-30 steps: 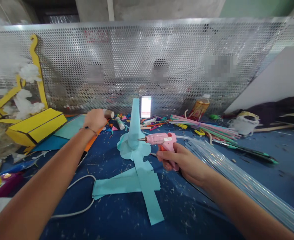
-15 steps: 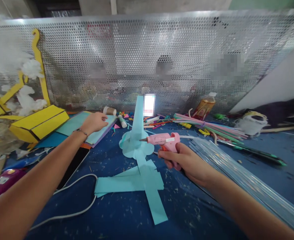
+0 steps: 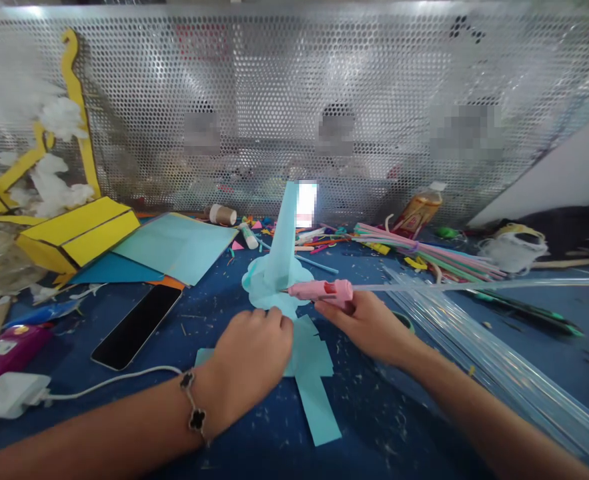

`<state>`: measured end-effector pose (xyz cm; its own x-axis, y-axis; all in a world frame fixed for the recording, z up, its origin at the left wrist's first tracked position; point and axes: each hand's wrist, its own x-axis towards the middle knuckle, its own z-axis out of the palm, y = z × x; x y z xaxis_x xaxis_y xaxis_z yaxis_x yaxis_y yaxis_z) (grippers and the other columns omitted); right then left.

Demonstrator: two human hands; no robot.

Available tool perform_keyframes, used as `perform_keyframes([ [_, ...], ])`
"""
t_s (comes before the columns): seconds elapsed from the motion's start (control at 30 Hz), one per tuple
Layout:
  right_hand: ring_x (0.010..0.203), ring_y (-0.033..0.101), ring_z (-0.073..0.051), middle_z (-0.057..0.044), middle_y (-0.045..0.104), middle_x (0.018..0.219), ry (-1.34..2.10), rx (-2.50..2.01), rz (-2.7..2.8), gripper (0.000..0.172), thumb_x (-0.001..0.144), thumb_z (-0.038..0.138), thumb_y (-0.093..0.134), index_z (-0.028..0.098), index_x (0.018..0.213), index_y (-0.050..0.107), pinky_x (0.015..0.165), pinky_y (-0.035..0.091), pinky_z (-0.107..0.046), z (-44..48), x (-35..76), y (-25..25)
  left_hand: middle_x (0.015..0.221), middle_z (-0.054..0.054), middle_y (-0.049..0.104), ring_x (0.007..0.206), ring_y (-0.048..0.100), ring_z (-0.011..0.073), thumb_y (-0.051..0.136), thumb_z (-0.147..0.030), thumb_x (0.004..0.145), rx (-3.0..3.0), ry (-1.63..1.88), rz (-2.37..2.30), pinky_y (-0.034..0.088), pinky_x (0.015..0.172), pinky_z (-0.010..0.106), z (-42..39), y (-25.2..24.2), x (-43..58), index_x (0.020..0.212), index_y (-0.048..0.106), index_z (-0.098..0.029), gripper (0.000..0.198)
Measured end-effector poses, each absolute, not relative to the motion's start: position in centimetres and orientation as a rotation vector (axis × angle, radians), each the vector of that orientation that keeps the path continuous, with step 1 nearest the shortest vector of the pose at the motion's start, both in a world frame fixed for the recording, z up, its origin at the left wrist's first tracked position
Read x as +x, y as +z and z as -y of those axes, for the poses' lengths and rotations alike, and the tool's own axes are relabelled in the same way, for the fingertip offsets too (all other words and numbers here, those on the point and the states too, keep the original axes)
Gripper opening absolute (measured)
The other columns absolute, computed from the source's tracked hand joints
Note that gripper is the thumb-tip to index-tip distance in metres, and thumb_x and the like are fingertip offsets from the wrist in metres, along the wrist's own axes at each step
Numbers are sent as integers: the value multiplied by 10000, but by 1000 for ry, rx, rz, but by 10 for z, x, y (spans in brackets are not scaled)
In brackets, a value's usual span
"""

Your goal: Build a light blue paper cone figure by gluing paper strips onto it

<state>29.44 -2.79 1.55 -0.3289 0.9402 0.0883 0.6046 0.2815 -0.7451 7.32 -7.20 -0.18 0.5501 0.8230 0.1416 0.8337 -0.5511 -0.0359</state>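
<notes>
Far left, at your 9 o'clock, a yellow card box sits against white cotton-like fluff, with sheets of teal paper overlapping beside it. At your 8 o'clock, a black smartphone lies face up on the blue counter, and a white cable runs left from near it to a white charger.

Your left hand, with a clover bracelet on the wrist, sits at about 6 o'clock. Its fingers are curled together over the pale blue paper strips, but you cannot tell whether they pinch anything.

At 12 o'clock, the pale blue paper cone stands upright on its scalloped paper base, just above your left fingertips. Your right hand wraps around the pink hot glue gun, whose nozzle is at the cone's foot. A long clear glue stick extends right from the gun, above a bundle of clear glue sticks at 4 o'clock. Pastel plastic straws lie at 2 o'clock.
</notes>
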Motion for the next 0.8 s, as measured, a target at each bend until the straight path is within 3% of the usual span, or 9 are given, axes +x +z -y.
perform_keyframes([
  [0.2, 953, 676, -283, -44, 751, 948, 678, -1203, 2127, 181, 973, 399, 623, 316, 1004, 781, 886, 491, -382, 24, 290, 3, 1243, 229, 664, 1014, 657, 351, 528, -295, 962, -2631, -390, 1331, 565, 778, 497, 80, -28, 77, 1140, 671, -147, 272],
  [0.3, 1051, 672, -295, -62, 754, 1079, 671, -1169, 2172, 198, 983, 386, 617, 325, 1075, 781, 938, 485, -389, 21, 289, -2, 1290, 237, 646, 1117, 630, 377, 530, -335, 965, -2617, -409, 1360, 559, 878, 529, 78, -30, 74, 1161, 670, -147, 306],
  [0.5, 1032, 661, -272, -82, 739, 1077, 537, -1234, 2327, 265, 1029, 402, 515, 271, 1110, 731, 914, 495, -381, 19, 289, -9, 1347, 266, 618, 1304, 563, 413, 529, -297, 967, -2629, -451, 1384, 468, 1104, 578, 79, -32, 73, 1247, 642, -90, 365],
  [0.63, 930, 663, -249, -81, 732, 1008, 413, -1313, 2372, 255, 1042, 414, 487, 230, 1021, 662, 818, 491, -352, 19, 286, -12, 1338, 272, 617, 1282, 589, 401, 530, -281, 967, -2648, -430, 1393, 467, 1121, 544, 80, -32, 73, 1259, 637, -66, 379],
  [0.8, 947, 673, -246, -76, 733, 1017, 348, -1330, 2400, 255, 1058, 426, 472, 242, 1004, 640, 811, 484, -335, 18, 284, -13, 1351, 282, 622, 1280, 597, 407, 532, -296, 972, -2644, -433, 1385, 475, 1113, 558, 79, -32, 73, 1297, 631, -56, 415],
])
